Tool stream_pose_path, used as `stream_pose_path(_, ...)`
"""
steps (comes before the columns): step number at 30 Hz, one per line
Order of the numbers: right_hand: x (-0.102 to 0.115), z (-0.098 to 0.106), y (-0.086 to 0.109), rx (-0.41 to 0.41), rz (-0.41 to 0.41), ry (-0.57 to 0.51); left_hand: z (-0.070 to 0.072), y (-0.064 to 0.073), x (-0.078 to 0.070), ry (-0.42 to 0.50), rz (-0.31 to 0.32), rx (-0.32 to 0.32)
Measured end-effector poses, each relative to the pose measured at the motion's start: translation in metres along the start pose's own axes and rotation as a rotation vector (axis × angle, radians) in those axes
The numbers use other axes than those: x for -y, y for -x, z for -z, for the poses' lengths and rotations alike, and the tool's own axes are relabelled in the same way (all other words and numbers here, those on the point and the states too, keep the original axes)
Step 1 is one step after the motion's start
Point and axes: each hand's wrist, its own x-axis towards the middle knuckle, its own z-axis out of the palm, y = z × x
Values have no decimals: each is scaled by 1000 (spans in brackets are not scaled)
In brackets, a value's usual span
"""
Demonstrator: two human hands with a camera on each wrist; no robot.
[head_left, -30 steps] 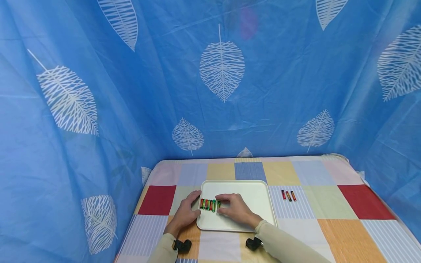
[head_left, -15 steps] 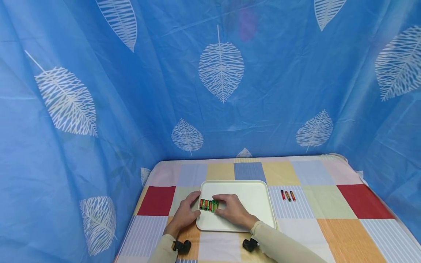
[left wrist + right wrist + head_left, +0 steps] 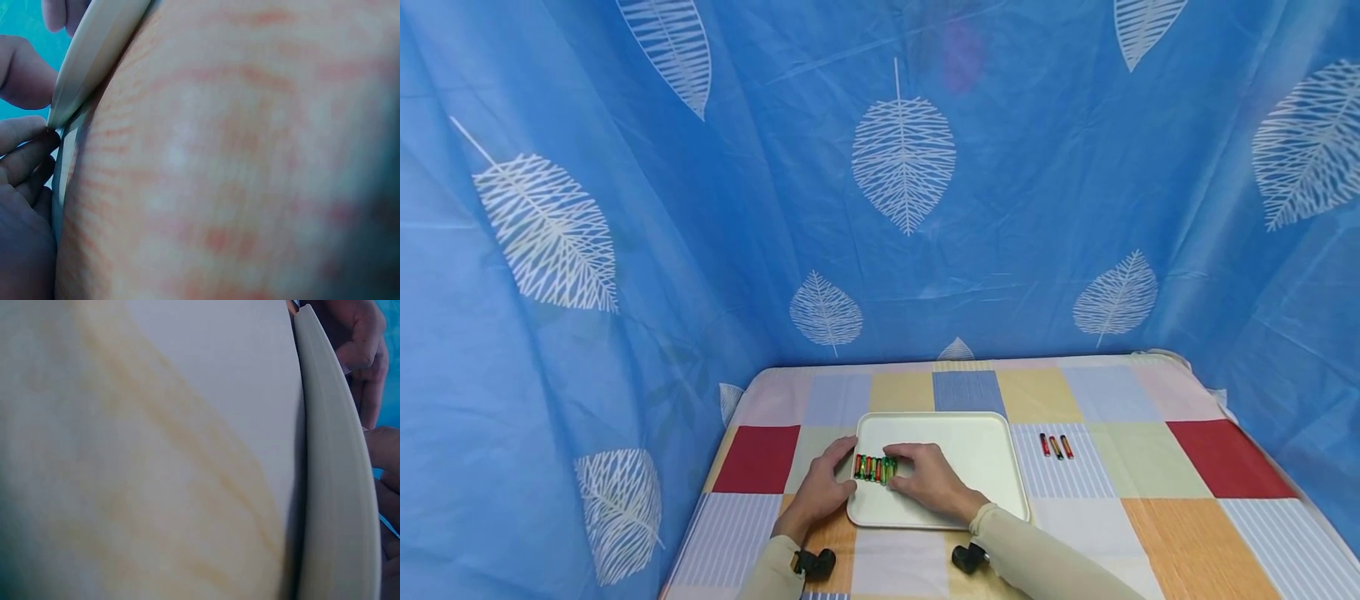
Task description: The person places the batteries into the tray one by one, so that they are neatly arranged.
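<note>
Several small red and green batteries (image 3: 871, 468) lie side by side in a row at the left of a cream tray (image 3: 977, 467). My right hand (image 3: 931, 479) reaches over the tray. Its thumb and index finger pinch the ends of a green battery (image 3: 892, 467) at the row's right end, partly hidden by the fingers. My left hand (image 3: 822, 487) rests at the tray's left rim, index finger along the edge, thumb close to the row. In the left wrist view, left fingers (image 3: 28, 150) lie at the tray's rim (image 3: 94, 69). The right wrist view mostly shows cloth and tray rim (image 3: 340, 462).
Three more batteries (image 3: 1056, 447), red and orange with black ends, lie on the patchwork tablecloth (image 3: 1172, 533) right of the tray. A blue curtain with white leaves (image 3: 904, 158) hangs behind and beside the table.
My right hand has moved a little left, bringing the green battery up against the row's right end. Over the last half second both hands stay nearly still.
</note>
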Motion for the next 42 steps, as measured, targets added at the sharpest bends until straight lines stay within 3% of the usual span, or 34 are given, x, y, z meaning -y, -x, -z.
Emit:
stream_pose_path(23, -2, 10, 7, -8, -14, -17, 0, 2, -1, 3, -2, -6)
stream_pose_path(32, -10, 34, 17, 6, -62, -91, -1, 0, 0, 9, -11, -12)
stream_pose_path(42, -22, 64, 29, 25, -25, -147, -1, 0, 1, 17, -14, -6)
